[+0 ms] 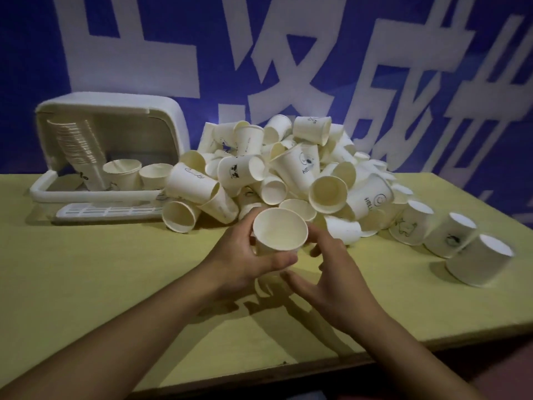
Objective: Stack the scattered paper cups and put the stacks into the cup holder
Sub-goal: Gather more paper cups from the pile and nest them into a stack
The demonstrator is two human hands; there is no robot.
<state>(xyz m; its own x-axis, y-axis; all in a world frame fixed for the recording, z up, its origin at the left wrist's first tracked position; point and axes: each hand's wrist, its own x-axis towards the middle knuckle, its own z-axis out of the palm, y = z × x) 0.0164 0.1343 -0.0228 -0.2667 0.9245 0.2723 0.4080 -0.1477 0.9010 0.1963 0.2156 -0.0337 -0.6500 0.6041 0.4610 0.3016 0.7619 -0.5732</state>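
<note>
A white paper cup [279, 232] is upright above the table's middle, mouth toward me. My left hand [242, 259] grips its side and base. My right hand [331, 280] is beside it on the right with fingers spread, close to the cup; I cannot tell if it touches. Behind them lies a big pile of scattered paper cups [288, 168]. The white cup holder [112, 111] stands at the back left with its lid up. Inside it lean a tall cup stack [79, 145] and two short stacks [122, 174].
Three cups stand upside down in a row at the right [450, 235]. A white slotted tray [112, 211] sticks out under the holder. The yellow table [101, 269] ends close to me at the bottom. A blue banner with white characters [288, 53] fills the back.
</note>
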